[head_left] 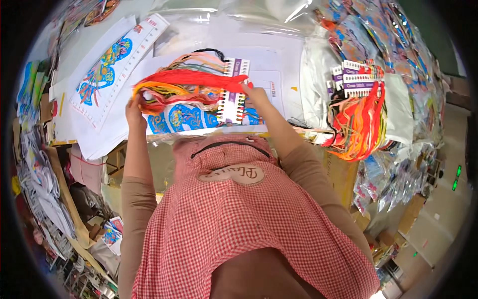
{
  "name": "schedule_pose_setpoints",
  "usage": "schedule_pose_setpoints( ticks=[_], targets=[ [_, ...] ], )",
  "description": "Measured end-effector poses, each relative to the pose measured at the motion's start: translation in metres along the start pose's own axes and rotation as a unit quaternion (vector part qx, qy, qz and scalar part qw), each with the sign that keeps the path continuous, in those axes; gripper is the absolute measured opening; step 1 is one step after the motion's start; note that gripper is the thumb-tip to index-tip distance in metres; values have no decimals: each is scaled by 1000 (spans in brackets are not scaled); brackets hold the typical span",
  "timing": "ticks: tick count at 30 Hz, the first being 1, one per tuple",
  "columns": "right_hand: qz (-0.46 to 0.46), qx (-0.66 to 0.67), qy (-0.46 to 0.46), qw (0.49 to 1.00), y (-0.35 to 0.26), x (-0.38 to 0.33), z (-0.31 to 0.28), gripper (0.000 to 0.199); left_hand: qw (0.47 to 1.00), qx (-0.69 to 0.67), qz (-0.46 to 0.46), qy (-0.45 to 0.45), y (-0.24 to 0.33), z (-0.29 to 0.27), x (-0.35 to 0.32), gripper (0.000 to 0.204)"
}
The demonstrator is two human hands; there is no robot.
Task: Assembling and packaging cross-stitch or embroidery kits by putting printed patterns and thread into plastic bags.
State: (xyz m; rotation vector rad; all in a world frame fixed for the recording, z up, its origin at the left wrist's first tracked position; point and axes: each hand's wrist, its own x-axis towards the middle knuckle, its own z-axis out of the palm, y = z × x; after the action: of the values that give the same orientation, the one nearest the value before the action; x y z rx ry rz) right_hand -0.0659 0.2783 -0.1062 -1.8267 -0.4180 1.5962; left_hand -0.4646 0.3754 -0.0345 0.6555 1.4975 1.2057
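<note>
A bundle of embroidery thread, mostly red with orange, yellow, pink, green and black strands, stretches across the table in front of me. Its strands hang from a white and purple thread card with notched edges. My left hand is closed round the looped left end of the bundle. At the card's right edge, my right hand pinches the end of the red strands; its fingertips are partly hidden. Under the threads lies a blue patterned printed sheet, partly covered.
A printed chart with a blue figure lies on white papers at the left. More thread cards with hanging red and orange threads rest at the right table edge. Plastic-wrapped packets are heaped beyond them. Stacked packets stand at the far left.
</note>
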Motion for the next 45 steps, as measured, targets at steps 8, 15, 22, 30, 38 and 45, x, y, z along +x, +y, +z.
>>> schedule_pose_setpoints(
  ticks=[8,15,22,30,38,45],
  targets=[
    [-170,98,66,978,-22,-50,35,32,934,-151,-285,153,-136,-102,-23,24],
    [-257,-34,210,943,-8,-47,-30,34,931,-202,-285,102,-104,-36,-64,28],
    [32,-199,-117,973,-29,-113,-4,39,927,-257,-271,-12,-80,-15,-80,23],
    [36,346,-146,926,85,-98,50,31,920,363,108,-97,-101,-18,-111,52],
    [-57,-41,123,990,98,-87,53,17,637,671,329,-189,-107,8,-127,62],
    [-412,-327,128,841,69,-110,67,41,572,724,270,-275,-126,-7,-112,43]
  ],
)
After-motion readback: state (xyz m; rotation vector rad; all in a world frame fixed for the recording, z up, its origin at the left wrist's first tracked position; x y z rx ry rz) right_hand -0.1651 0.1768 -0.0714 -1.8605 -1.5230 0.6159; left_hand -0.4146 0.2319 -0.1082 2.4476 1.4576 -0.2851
